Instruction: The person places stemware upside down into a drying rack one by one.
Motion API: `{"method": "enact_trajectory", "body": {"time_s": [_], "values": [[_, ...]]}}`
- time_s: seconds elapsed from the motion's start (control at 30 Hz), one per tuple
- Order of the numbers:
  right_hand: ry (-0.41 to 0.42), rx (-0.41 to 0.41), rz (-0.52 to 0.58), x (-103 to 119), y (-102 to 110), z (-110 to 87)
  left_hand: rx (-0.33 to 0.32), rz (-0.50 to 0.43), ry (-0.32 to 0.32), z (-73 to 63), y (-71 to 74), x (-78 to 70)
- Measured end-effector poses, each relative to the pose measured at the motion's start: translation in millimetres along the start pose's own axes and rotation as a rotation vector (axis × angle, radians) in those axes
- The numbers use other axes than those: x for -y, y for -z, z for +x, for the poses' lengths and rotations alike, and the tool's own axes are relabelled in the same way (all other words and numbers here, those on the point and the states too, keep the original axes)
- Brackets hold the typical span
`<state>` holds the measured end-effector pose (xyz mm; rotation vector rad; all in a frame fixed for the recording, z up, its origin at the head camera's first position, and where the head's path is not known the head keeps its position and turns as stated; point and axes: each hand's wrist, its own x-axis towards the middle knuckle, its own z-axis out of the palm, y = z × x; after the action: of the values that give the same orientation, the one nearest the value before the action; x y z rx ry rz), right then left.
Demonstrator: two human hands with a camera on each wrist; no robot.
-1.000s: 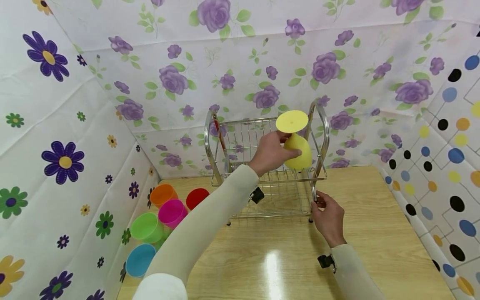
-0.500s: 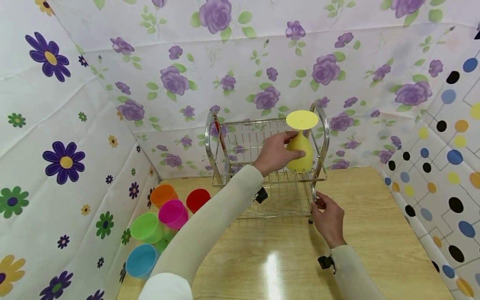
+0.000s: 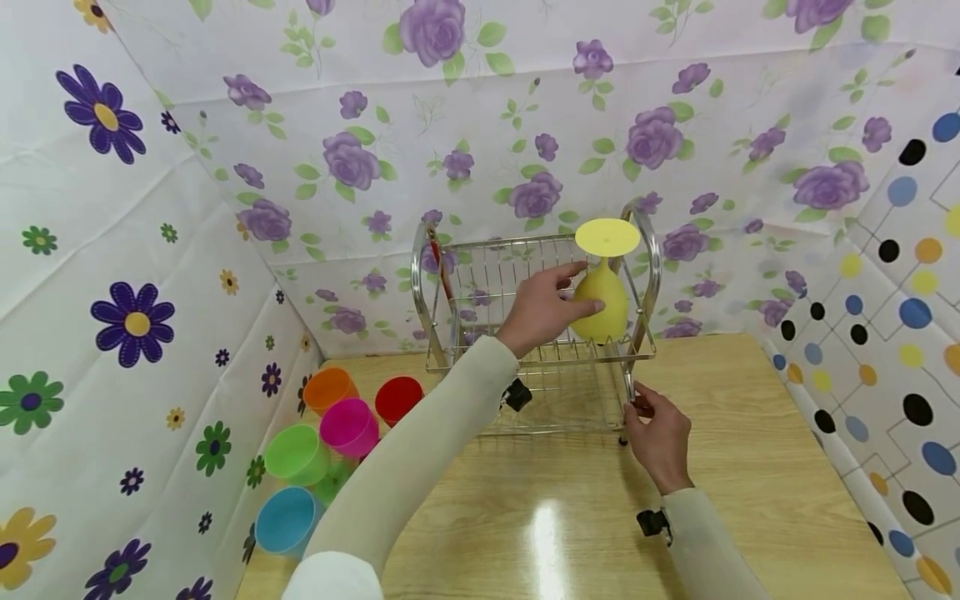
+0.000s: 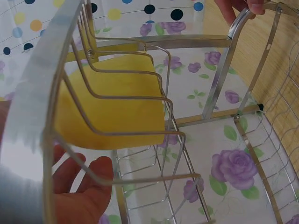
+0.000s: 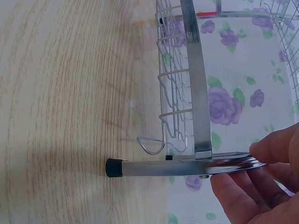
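Note:
A yellow stemmed goblet (image 3: 602, 307) stands upside down at the right end of the upper tier of a chrome wire dish rack (image 3: 555, 362), its round foot on top. My left hand (image 3: 542, 310) is just left of the bowl, thumb and fingers spread. In the left wrist view a gap shows between the fingers (image 4: 96, 184) and the yellow goblet (image 4: 117, 105), which sits behind the rack's wires. My right hand (image 3: 662, 435) pinches the rack's right side frame low down; in the right wrist view, thumb and fingers hold the metal bar (image 5: 233, 163).
At the left of the wooden table (image 3: 480, 517) stand several bright cups: orange (image 3: 330, 390), pink (image 3: 349, 427), red (image 3: 397, 400), green (image 3: 296, 454) and blue (image 3: 287, 521). Floral cloth walls (image 3: 450, 100) enclose the table at the back and sides.
The yellow goblet has moved right and slightly down into the rack. My left hand has since let go and drawn back a little to the left. My right hand keeps its hold.

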<state>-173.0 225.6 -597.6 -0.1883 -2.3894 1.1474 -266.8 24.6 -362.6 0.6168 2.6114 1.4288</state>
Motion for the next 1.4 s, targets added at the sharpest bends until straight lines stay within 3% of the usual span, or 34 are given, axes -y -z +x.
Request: {"method": "enact_trajectory", "body": {"time_s": [0.13,0.27,0.53,0.77,0.9,1.13,1.27,1.4], "values": [[0.005,-0.008,-0.003,-0.3,0.6,0.0,-0.050,-0.053,-0.021,-14.5,8.2,2.0],[0.002,-0.006,0.002,-0.3,1.0,0.3,-0.110,-0.145,-0.084,-37.6,19.7,1.5],[-0.010,-0.014,0.005,-1.2,-1.6,1.2,-0.283,-0.325,-0.214,-103.0,50.0,5.1],[-0.031,-0.013,0.003,-3.0,-1.8,1.7,-0.480,-0.424,-0.226,-160.8,62.4,29.2],[-0.032,-0.012,0.009,-3.9,-1.0,1.2,-0.608,-0.451,-0.123,-191.2,64.0,49.9],[-0.025,-0.022,0.014,-5.0,-1.9,2.6,-0.740,-0.443,0.104,-236.8,60.2,88.2],[-0.044,-0.020,0.016,-4.8,-2.4,2.1,-0.815,-0.365,0.235,-257.7,59.8,101.9],[-0.048,-0.025,0.016,-4.4,-3.2,1.6,-0.913,-0.204,0.344,-284.6,60.8,114.5]]}}
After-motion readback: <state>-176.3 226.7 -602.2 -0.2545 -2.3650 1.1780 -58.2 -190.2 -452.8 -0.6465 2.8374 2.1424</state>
